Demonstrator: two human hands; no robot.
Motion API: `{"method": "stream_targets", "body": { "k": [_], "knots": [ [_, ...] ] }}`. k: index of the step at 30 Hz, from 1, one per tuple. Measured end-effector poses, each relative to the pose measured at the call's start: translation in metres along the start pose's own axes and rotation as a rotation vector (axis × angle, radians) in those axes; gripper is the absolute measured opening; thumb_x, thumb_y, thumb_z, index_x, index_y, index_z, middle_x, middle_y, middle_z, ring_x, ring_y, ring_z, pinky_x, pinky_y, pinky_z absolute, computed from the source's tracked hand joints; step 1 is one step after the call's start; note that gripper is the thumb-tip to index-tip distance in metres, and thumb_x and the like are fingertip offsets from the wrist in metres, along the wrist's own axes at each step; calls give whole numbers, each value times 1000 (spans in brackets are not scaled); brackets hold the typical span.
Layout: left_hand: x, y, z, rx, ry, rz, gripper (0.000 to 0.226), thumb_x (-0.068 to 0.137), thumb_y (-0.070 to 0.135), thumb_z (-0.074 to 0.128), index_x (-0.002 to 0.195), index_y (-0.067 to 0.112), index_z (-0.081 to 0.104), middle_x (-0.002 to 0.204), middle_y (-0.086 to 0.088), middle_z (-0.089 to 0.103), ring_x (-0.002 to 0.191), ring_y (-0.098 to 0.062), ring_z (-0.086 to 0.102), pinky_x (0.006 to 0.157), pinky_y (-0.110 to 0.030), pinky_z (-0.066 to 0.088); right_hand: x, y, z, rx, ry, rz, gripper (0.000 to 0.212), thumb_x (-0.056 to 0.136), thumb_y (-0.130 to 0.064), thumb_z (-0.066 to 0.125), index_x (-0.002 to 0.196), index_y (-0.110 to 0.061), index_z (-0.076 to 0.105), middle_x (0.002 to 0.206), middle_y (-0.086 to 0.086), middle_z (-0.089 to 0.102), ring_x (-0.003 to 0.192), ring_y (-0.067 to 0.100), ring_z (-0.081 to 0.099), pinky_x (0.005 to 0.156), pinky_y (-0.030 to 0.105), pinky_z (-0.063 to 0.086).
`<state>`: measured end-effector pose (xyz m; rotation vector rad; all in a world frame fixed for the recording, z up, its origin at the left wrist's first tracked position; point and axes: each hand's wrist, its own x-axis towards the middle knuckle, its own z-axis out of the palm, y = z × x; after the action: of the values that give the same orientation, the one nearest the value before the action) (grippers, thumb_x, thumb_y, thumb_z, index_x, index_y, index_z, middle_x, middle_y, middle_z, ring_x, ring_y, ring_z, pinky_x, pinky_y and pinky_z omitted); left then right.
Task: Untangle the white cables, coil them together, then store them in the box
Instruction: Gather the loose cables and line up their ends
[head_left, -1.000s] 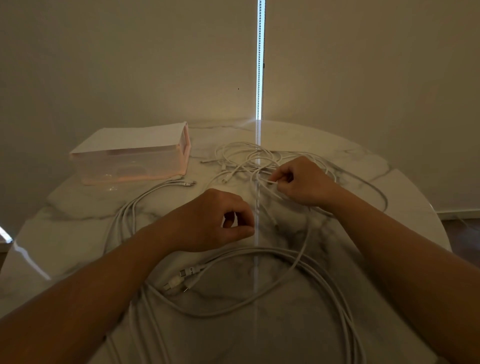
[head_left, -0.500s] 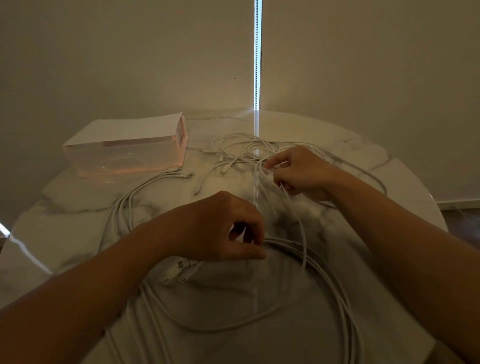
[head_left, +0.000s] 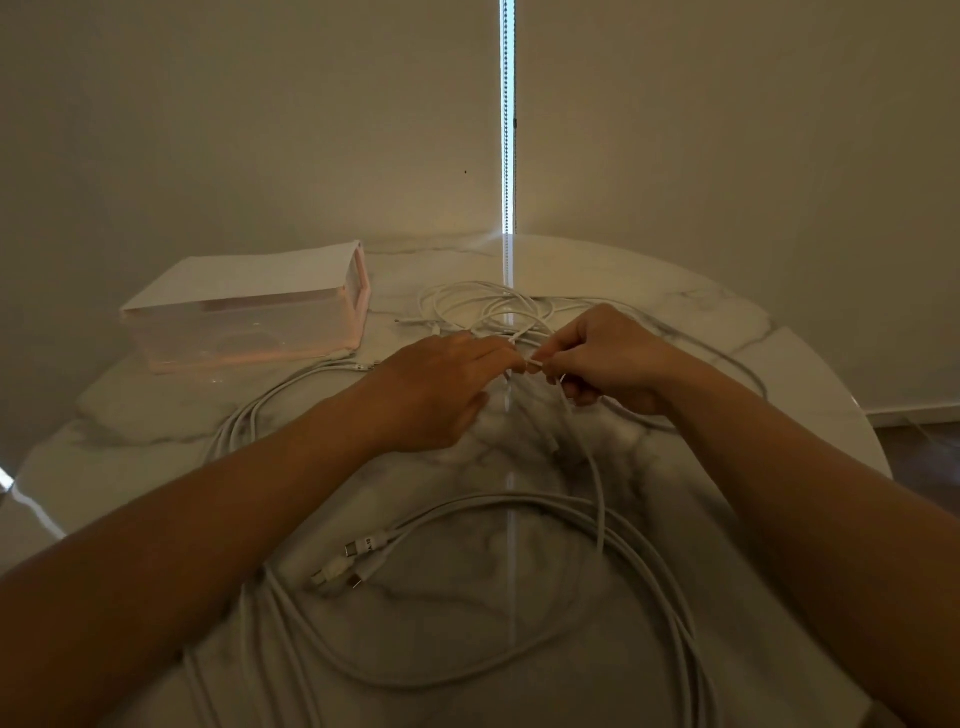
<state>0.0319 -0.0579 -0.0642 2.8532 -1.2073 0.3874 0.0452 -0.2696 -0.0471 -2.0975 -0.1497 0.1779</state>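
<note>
cables: thin white cables (head_left: 561, 506) lay sprawled on the table. A knotted bunch (head_left: 488, 312) sat just beyond both hands, and wide slack loops lay between the hands and the body.
plugs: metal-tipped connector ends (head_left: 353, 561) lay loose by the left forearm.
right hand (head_left: 613, 364): fingers curled, pinching one strand where the two hands met. That strand trailed down into the near loops.
left hand (head_left: 436, 389): fingers reached out to the same strand, thumb lower. Couldn't tell whether it was gripping or only touching.
step: looked like untangling. No coil yet, nothing stored.
how-to: probably hold one anchor pinch and feed a free end back through the bunch. Keep it slack, since pulling would likely tighten the knot. Free one cable fully before starting the next.
box: translucent pink plastic box (head_left: 244, 332) with a flat white lid sat beyond and left of the left hand, lid on.
surface: round grey-veined marble table (head_left: 156, 431).
</note>
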Motion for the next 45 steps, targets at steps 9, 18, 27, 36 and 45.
{"method": "stream_targets", "body": {
  "k": [9, 18, 27, 36, 45],
  "knots": [
    [-1, -22, 7, 315, -75, 84, 47, 82, 19, 57, 128, 32, 57, 130, 8, 58, 103, -19, 55, 75, -31, 44, -6, -3, -18, -80, 138, -54, 18, 83, -5, 65, 78, 12, 69, 60, 13, 56, 47, 16, 42, 42, 24, 34],
    [-5, -25, -2, 337, -161, -96, 47, 89, 24, 50, 135, 32, 49, 139, 15, 48, 114, -17, 47, 82, -32, 36, -21, -3, -38, -216, -97, -165, 10, 83, -1, 62, 80, 4, 70, 52, 5, 55, 47, 14, 47, 44, 23, 36],
    [-7, -32, 1, 197, -187, -98, 44, 92, 21, 46, 134, 26, 53, 138, 9, 50, 114, -19, 48, 87, -37, 45, -3, -7, -18, -551, 0, -382, 56, 94, -47, 57, 53, -10, 69, 35, -6, 48, 34, 5, 46, 44, 9, 34],
    [-11, -33, 0, 46, -165, -111, 50, 89, 30, 27, 130, 31, 57, 134, 11, 54, 114, -18, 50, 87, -41, 48, 19, -10, 13, -922, 67, -267, 33, 85, -37, 66, 65, -23, 43, 79, 3, 56, 73, 22, 53, 74, 37, 53],
    [-4, -37, 0, 135, -160, -144, 40, 93, 22, 45, 130, 32, 58, 139, 19, 51, 117, -15, 49, 88, -36, 45, -15, -21, -19, -329, -340, -71, 22, 83, -18, 74, 63, -12, 67, 51, 3, 55, 43, 16, 44, 47, 25, 39]
  ]
}}
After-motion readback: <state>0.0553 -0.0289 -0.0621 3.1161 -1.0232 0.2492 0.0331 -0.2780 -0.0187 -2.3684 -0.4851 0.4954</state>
